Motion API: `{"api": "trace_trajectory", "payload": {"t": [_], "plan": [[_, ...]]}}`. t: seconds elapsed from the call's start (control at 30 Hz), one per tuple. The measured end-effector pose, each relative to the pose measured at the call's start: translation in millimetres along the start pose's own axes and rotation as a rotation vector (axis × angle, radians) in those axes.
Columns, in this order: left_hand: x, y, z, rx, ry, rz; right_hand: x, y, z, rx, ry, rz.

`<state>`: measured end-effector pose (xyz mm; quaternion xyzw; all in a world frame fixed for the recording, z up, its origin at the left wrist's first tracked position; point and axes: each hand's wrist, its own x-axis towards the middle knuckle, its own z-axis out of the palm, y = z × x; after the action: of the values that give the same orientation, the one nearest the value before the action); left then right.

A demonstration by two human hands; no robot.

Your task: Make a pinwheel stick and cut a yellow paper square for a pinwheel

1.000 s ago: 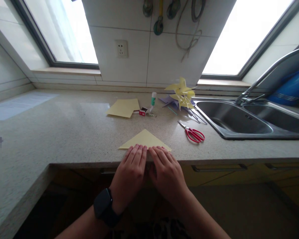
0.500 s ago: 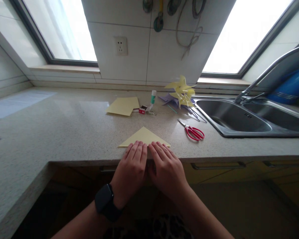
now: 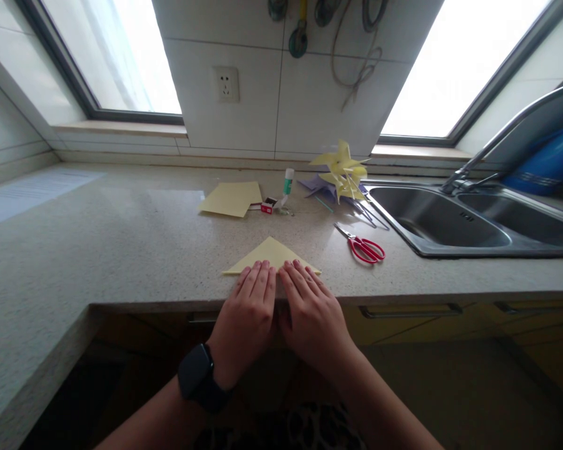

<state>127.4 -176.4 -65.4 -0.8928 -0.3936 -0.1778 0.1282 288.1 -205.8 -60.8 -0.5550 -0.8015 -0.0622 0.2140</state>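
A pale yellow paper (image 3: 270,251), folded into a triangle, lies near the counter's front edge with its peak pointing away from me. My left hand (image 3: 250,312) rests flat on the left part of its folded edge, fingers stretched out. Beside it my right hand (image 3: 313,312) lies flat on the right part of that edge, its fingers straight too. The two hands almost meet at the middle of the fold. Red-handled scissors (image 3: 362,245) lie to the right of the paper. Farther back are more yellow sheets (image 3: 231,199) and a small red box (image 3: 268,206).
Behind the box stands a glue stick (image 3: 288,182). Yellow pinwheels (image 3: 342,169) and a purple one (image 3: 319,185) lie left of the steel sink (image 3: 436,215). A printed sheet (image 3: 32,192) is at the far left of the counter (image 3: 136,250).
The fingers of both hands have slid slightly forward over the folded paper, away from me. The paper and the other objects stay in place.
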Motion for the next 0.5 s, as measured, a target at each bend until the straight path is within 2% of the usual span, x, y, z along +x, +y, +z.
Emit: {"api": "trace_trajectory", "payload": {"t": [0.5], "plan": [[9, -6, -3.0, 0.002, -0.055, 0.008, 11, 1, -6, -0.027, -0.083, 0.011]]}}
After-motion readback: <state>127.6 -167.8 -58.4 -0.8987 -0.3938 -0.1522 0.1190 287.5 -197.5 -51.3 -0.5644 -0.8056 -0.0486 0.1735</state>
